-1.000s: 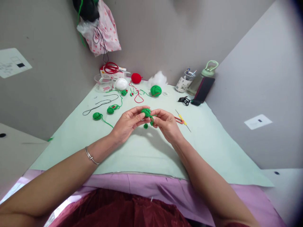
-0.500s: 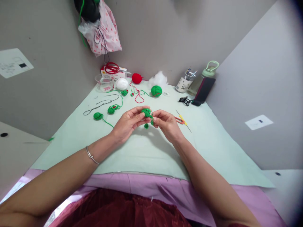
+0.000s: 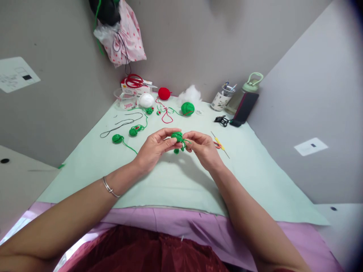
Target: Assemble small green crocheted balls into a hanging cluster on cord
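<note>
A small green crocheted piece (image 3: 177,136) is held just above the pale green mat (image 3: 176,181), between both hands. My left hand (image 3: 154,147) pinches it from the left with thumb and fingertips. From the right, my right hand (image 3: 202,148) pinches the piece and a green yarn strand that loops off it. A tiny green ball (image 3: 176,151) hangs right under the piece. A silver bangle sits on my left wrist.
Further back lie other green crocheted pieces (image 3: 117,138), a green yarn ball (image 3: 187,108), red yarn (image 3: 163,93), white yarn (image 3: 146,100), stuffing, red scissors (image 3: 133,81) and a clear tub. A crochet hook (image 3: 219,144) lies right of my hands. A cup, bottle and phone (image 3: 245,107) stand at the back right.
My hands have drawn closer together around the green piece, and the right fingers now hold a loop of green yarn beside it. The view barely moved.
</note>
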The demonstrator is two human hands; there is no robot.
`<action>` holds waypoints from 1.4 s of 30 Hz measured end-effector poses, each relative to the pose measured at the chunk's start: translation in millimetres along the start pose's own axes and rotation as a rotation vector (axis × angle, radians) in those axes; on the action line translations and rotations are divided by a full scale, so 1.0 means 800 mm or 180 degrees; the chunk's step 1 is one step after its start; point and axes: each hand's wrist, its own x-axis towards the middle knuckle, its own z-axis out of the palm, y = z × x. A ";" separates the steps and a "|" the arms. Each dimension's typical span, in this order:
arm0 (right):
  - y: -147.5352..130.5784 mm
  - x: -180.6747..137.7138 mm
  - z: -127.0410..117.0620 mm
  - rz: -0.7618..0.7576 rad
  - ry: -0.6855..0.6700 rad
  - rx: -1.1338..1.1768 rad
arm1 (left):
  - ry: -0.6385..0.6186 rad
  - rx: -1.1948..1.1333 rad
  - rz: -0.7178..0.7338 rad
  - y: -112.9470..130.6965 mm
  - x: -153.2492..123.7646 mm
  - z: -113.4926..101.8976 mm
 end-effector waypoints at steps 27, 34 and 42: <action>-0.007 -0.002 0.008 0.0041 -0.0093 0.0392 | -0.0046 -0.0156 -0.0103 -0.002 0.001 0.006; -0.015 -0.001 -0.001 -0.0068 0.0116 -0.0214 | 0.0136 -0.0237 -0.0029 0.002 0.006 -0.002; -0.025 -0.003 0.004 -0.0390 0.0508 -0.0809 | 0.0073 0.0298 -0.0117 -0.001 0.006 -0.004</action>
